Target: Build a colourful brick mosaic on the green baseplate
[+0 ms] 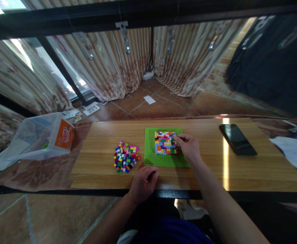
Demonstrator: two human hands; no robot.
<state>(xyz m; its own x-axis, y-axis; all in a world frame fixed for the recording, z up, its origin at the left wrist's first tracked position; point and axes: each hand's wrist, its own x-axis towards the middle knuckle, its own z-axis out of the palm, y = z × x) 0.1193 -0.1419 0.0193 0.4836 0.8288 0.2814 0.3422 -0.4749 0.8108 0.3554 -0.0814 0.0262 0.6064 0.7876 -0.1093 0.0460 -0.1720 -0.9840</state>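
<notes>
Bright window (48,65) at left, glare stripe across wooden tabletop (100,135)

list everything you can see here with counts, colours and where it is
table: 1, wood-brown, centre
baseplate: 1, green, on the table
brick block: 1, multicoloured, on the baseplate
loose bricks: too many to count, multicoloured, left of the baseplate
phone: 1, black, table's right part
bin: 1, clear, left of the table
label: 1, orange, on the bin
floor: 1, brown tiles, below
paper: 1, white, floor beyond the table
curtains: several, cream and reddish, behind
dark item: 1, blackish, upper right, unclear
left hand: 1, bare, table's near edge
right hand: 1, bare, block's right side
</notes>
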